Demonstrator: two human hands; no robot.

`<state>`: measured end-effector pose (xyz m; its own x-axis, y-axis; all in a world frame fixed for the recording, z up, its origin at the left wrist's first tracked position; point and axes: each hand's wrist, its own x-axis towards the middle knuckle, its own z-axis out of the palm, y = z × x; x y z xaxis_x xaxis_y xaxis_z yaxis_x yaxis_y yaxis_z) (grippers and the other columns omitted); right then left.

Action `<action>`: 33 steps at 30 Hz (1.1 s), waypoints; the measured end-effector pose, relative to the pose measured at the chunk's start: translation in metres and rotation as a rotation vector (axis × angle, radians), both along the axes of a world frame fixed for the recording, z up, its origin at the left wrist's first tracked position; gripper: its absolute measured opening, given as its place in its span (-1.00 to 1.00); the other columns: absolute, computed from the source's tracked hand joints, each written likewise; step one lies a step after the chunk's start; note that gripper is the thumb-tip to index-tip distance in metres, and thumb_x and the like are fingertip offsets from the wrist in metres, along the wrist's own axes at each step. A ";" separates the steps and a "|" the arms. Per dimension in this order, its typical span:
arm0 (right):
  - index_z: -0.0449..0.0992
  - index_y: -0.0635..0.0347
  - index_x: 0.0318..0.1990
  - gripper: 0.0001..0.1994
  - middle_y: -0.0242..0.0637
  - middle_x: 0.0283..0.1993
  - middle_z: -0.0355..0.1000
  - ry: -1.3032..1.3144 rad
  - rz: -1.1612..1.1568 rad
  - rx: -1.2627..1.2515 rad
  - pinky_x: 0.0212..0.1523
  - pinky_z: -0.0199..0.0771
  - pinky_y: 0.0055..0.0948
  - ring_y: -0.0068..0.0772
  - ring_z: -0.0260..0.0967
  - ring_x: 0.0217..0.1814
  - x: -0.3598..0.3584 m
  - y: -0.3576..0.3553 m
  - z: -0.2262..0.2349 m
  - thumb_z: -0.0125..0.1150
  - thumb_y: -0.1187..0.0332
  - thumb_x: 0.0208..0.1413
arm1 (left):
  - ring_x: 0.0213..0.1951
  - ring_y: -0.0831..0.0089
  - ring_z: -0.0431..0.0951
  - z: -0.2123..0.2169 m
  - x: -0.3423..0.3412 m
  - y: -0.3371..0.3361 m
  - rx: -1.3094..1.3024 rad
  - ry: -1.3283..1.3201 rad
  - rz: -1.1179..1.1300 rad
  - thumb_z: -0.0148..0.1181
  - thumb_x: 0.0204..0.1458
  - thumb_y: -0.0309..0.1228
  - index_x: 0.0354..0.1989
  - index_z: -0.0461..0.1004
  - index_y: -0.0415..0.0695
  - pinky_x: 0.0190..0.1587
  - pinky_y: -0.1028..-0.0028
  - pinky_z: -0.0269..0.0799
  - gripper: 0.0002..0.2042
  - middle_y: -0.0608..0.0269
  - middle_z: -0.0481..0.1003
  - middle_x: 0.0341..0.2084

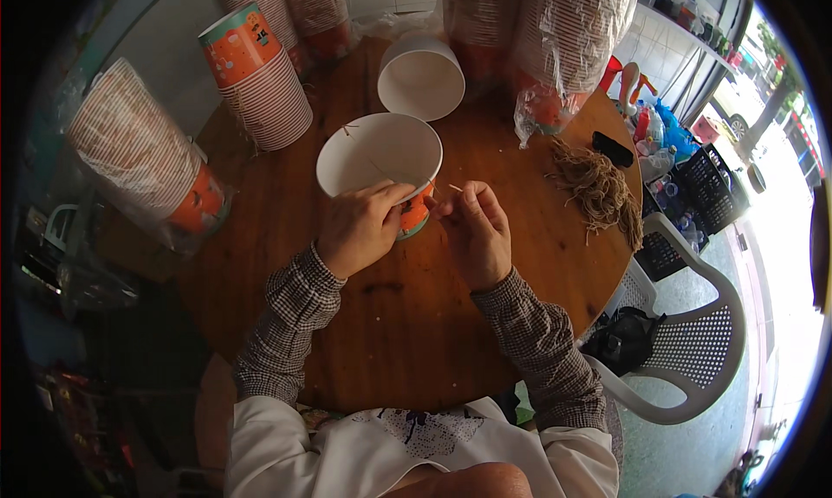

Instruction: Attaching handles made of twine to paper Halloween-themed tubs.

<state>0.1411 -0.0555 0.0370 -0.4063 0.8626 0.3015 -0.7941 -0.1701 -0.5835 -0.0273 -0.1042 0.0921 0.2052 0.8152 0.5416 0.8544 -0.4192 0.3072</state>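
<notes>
A large paper tub (368, 143), white inside with an orange and green printed outside, lies tilted on the round wooden table with its mouth toward me. My left hand (362, 229) is closed over its near rim, fingers gripping the wall. Just right of that rim, my right hand (479, 234) pinches a thin piece of twine (456, 188) between thumb and forefinger. Brown strands (349, 129) also show at the tub's far rim and inside it. Whether the strands are all one piece, I cannot tell.
Behind stands another white tub (421, 80). Nested tub stacks line the table's back and left: a bare stack (264, 91) and a wrapped one (139, 143). At the right lie a twine bundle (598, 186) and a black object (613, 149). A plastic chair (693, 342) stands beside the table.
</notes>
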 end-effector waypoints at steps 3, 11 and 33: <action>0.32 0.15 -0.18 -0.86 -0.31 -0.30 0.42 0.014 0.008 0.027 0.08 0.38 -0.38 -0.47 0.40 -0.19 -0.003 0.001 -0.004 -0.08 0.30 0.34 | -0.37 0.17 0.56 0.000 0.000 0.001 -0.002 0.013 -0.011 0.11 -0.07 -0.61 -0.16 0.48 -0.19 -0.33 0.28 0.48 -0.75 0.16 0.52 -0.38; 0.32 0.18 -0.17 -0.85 -0.32 -0.28 0.42 -0.052 -0.003 0.131 0.01 0.38 -0.44 -0.51 0.38 -0.16 -0.004 -0.002 -0.004 -0.07 0.30 0.33 | -0.37 0.16 0.56 0.001 0.000 0.000 -0.012 -0.001 -0.015 0.11 -0.06 -0.60 -0.16 0.49 -0.19 -0.32 0.28 0.49 -0.75 0.16 0.53 -0.37; 0.33 0.18 -0.20 -0.87 -0.34 -0.28 0.47 -0.418 -0.190 0.371 -0.42 0.34 -0.69 -0.55 0.46 -0.25 0.002 -0.001 -0.013 0.01 0.32 0.29 | -0.34 0.14 0.58 0.005 -0.001 -0.003 -0.028 -0.055 -0.035 0.13 -0.01 -0.59 -0.21 0.44 -0.22 -0.31 0.33 0.49 -0.83 0.10 0.53 -0.37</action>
<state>0.1427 -0.0566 0.0244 -0.4047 0.7993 0.4442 -0.4803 0.2276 -0.8471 -0.0285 -0.1071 0.0970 0.2042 0.8233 0.5297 0.8208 -0.4388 0.3657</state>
